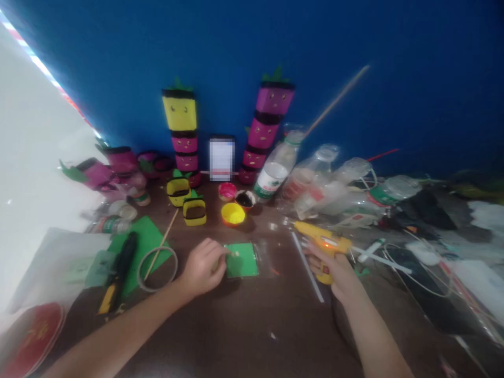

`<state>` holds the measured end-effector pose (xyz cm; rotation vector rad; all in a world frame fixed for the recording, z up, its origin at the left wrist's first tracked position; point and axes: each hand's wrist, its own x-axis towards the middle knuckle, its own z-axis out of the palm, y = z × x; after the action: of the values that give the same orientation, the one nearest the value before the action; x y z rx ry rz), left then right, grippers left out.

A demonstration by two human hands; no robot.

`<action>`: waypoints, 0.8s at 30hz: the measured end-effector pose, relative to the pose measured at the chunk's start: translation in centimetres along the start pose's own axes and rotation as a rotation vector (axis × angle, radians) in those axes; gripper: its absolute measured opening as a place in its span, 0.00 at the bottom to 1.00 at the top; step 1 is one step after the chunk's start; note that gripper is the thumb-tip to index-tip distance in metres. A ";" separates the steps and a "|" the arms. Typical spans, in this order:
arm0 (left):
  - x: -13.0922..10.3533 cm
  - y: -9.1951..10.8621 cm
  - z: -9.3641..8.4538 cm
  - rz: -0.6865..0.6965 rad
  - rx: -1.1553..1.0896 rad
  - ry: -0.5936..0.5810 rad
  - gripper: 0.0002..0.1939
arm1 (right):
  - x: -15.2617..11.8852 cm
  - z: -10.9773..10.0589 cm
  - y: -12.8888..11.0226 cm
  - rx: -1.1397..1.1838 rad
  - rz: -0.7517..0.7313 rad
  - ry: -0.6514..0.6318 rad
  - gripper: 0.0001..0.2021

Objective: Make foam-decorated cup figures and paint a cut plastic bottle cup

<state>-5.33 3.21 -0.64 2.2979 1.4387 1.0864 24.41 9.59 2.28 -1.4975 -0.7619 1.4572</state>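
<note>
A yellow hot glue gun is gripped in my right hand, its nozzle pointing left and a glue stick sticking out behind. My left hand is closed, thumb and fingers pinched together at the left edge of a small green sheet. Whatever lies between those fingertips is too small to make out. Tiny pale bits rest on the green sheet near the fingertips. Just left of the glue gun, a loose glue stick lies on the brown table.
Yellow, pink and dark paint cups stand behind the sheet, near yellow planters. Stacked painted pots lean against the blue wall. Plastic bottles crowd the right. A tape ring and black-yellow cutter lie left.
</note>
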 end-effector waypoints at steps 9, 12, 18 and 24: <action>0.2 0.1 -0.1 0.006 0.001 0.004 0.09 | 0.8 0.0 0.0 -0.039 -0.006 0.024 0.20; 0.2 0.1 -0.1 0.010 0.000 0.006 0.09 | 0.9 0.0 0.1 -0.049 -0.022 0.045 0.20; 0.1 0.1 0.0 0.006 0.001 0.003 0.09 | 1.0 -0.3 0.4 -0.066 -0.045 0.051 0.18; 0.0 0.0 0.0 0.010 0.005 0.010 0.09 | 1.0 -0.4 0.6 -0.069 -0.046 0.065 0.16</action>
<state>-5.29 3.20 -0.64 2.3089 1.4370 1.0991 24.82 10.16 1.32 -1.5615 -0.8090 1.3539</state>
